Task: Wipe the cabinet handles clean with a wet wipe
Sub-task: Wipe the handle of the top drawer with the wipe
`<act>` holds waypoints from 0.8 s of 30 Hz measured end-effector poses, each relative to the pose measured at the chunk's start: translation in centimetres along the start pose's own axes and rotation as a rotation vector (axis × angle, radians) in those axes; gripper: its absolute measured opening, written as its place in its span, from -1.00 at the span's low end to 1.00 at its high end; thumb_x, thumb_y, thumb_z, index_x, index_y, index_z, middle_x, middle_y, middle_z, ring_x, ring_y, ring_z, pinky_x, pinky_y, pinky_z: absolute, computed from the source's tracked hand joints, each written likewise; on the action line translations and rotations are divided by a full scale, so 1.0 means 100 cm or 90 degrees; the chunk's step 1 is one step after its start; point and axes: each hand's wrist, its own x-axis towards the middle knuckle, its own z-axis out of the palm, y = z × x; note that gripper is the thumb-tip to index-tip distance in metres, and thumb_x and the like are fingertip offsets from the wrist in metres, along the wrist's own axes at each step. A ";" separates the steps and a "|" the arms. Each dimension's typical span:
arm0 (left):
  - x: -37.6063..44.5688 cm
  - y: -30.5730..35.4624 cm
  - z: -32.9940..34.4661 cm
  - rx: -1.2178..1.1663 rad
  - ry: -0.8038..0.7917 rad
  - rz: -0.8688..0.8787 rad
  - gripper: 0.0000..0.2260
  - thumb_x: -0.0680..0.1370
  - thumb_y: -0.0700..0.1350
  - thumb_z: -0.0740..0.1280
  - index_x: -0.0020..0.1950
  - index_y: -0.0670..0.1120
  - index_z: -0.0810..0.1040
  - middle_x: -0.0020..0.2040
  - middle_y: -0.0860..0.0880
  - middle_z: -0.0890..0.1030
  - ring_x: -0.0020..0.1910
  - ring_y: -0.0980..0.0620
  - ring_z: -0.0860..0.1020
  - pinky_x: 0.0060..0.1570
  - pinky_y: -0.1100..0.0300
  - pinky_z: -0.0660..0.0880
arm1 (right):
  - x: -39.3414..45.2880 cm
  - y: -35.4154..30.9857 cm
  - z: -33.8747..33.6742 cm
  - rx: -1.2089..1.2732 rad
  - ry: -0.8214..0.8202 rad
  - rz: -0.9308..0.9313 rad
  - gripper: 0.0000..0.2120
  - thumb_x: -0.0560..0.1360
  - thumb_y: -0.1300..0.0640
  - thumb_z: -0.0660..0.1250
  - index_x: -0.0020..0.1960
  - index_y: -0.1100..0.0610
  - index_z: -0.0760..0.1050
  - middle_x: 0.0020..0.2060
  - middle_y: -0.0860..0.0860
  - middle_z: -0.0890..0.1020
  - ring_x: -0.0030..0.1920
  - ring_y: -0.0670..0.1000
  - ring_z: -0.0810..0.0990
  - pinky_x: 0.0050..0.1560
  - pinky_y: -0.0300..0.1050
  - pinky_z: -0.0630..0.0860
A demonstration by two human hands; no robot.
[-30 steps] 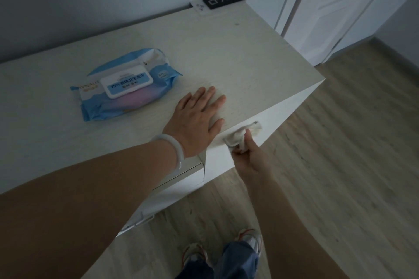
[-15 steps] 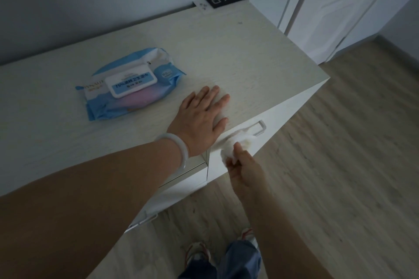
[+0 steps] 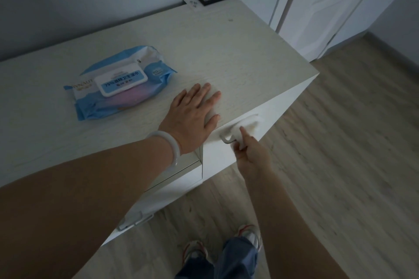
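- Head view: the right hand (image 3: 251, 154) is pinching a white wipe (image 3: 248, 125), thumb and fingers curled round it, and pressing it onto the handle (image 3: 227, 137) on the cabinet (image 3: 260, 56) front.
- The wipe is covering the handle's 2 o'clock end; the bare end is showing at 8 o'clock, just beside the thumb.
- The handle's long axis is running 8 to 2 o'clock, parallel to the cabinet's top edge, directly at 12 o'clock from the right hand.
- The left hand (image 3: 192, 115) is lying flat on the cabinet top, fingers straight, gripping nothing, bracing at 10 o'clock from the handle.
- The right hand is nearer; judged next: stroking along the axis toward 8 o'clock.
- A second handle (image 3: 133, 222) is waiting at 7 o'clock, unwiped as far as visible.
- The pack (image 3: 120, 84) is resting at 10 o'clock.
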 end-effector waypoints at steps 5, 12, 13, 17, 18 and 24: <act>0.001 -0.001 0.001 0.008 -0.001 -0.002 -0.41 0.57 0.23 -0.14 0.59 0.09 0.10 0.61 -0.01 0.10 0.58 -0.03 0.06 0.54 -0.01 0.01 | -0.021 0.026 0.005 -0.131 -0.041 0.003 -0.93 0.50 0.31 0.39 -0.12 0.26 0.50 -0.24 0.07 0.55 -0.22 -0.03 0.53 -0.21 -0.22 0.55; 0.001 -0.001 0.001 0.007 0.007 -0.003 -0.41 0.57 0.22 -0.12 0.58 0.09 0.15 0.60 -0.02 0.15 0.57 -0.04 0.11 0.53 -0.02 0.04 | -0.009 -0.008 0.002 -0.063 -0.025 -0.026 -0.95 0.50 0.34 0.37 -0.12 0.24 0.53 -0.20 0.05 0.61 -0.22 -0.04 0.60 -0.14 -0.19 0.56; 0.001 -0.001 0.002 0.006 0.008 -0.002 -0.41 0.57 0.22 -0.11 0.58 0.09 0.16 0.60 -0.03 0.16 0.57 -0.04 0.12 0.53 -0.02 0.05 | -0.007 -0.011 0.003 -0.053 -0.015 -0.028 -0.94 0.50 0.33 0.37 -0.13 0.24 0.52 -0.20 0.05 0.60 -0.20 -0.04 0.59 -0.12 -0.19 0.56; 0.001 -0.001 0.003 0.012 0.016 -0.004 -0.42 0.57 0.21 -0.10 0.57 0.09 0.18 0.59 -0.03 0.18 0.56 -0.05 0.14 0.52 -0.02 0.06 | -0.018 0.013 0.006 -0.171 -0.024 0.004 -0.94 0.50 0.27 0.40 -0.12 0.24 0.53 -0.13 0.08 0.61 -0.11 0.03 0.59 -0.12 -0.16 0.57; 0.001 -0.001 0.002 0.013 0.013 -0.004 -0.41 0.57 0.21 -0.11 0.58 0.09 0.17 0.59 -0.03 0.17 0.57 -0.04 0.13 0.52 -0.02 0.05 | -0.020 0.018 0.007 -0.186 -0.041 0.012 -0.94 0.50 0.26 0.40 -0.11 0.25 0.54 -0.12 0.09 0.62 -0.10 0.04 0.59 -0.13 -0.14 0.57; 0.001 0.000 0.000 0.003 -0.013 -0.005 -0.38 0.55 0.23 -0.17 0.59 0.09 0.12 0.61 -0.02 0.10 0.58 -0.04 0.07 0.53 -0.02 0.02 | 0.001 -0.023 0.000 -0.124 0.005 -0.023 -0.94 0.46 0.33 0.43 -0.08 0.29 0.57 -0.15 0.10 0.63 -0.16 0.01 0.61 -0.33 -0.24 0.59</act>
